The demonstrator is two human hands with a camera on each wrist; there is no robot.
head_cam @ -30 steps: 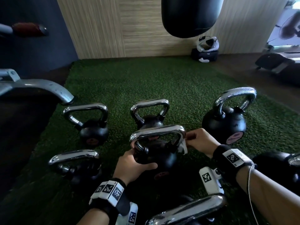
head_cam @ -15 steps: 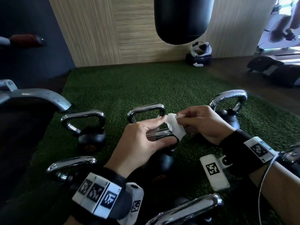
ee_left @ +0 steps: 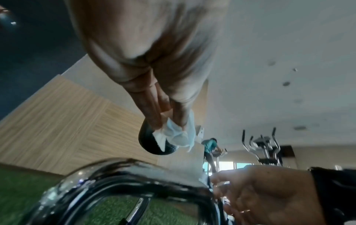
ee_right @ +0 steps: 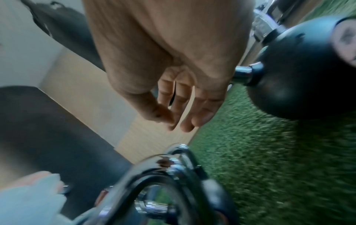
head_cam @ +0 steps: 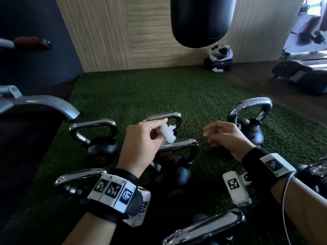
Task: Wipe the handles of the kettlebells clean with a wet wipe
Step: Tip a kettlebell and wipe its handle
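Several black kettlebells with chrome handles stand on green turf. My left hand pinches a crumpled white wet wipe in the air just above the chrome handle of the middle kettlebell. Behind it stands another kettlebell, its handle partly hidden by my fingers. My right hand hovers to the right of that handle with loosely bent fingers, holding nothing. A larger kettlebell stands just past my right hand.
More kettlebells stand at the left, lower left, bottom and right edge. A grey machine arm juts in from the left. A black punching bag hangs ahead; a bag lies by the wall.
The wipe has passed from my right hand into my left. My right hand let go and drew away to the right; both hands left the middle kettlebell's handle a second ago.
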